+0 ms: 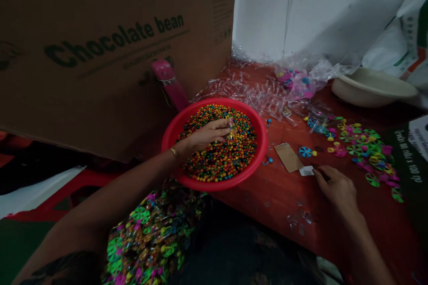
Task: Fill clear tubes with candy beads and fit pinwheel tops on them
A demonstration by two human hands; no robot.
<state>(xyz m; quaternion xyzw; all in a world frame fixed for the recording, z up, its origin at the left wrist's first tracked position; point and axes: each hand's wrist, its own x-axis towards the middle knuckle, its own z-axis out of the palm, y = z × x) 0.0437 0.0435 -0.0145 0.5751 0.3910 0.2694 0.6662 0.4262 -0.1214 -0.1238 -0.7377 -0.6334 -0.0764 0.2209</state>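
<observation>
Over the red basin [262, 151] of small multicoloured candy balls [220, 164], my left hand [209, 136] has its fingers closed on a small clear plastic tube [230, 129], which stands about upright and seems to hold some candy. On the red tabletop, my right hand [336, 187] pinches the edge of a small white paper piece [306, 171]. That piece touches or overlaps the corner of a brown card [288, 157]. Just beyond lies a blue pinwheel with a yellow cap [305, 152].
Many clear tubes [264, 95] lie behind the basin. Coloured pinwheel tops [371, 149] are piled at right, near a pale bowl [374, 87]. A big cardboard box [110, 75] and a pink flask [170, 84] stand at left. Filled pinwheel tubes [150, 236] sit beside my lap.
</observation>
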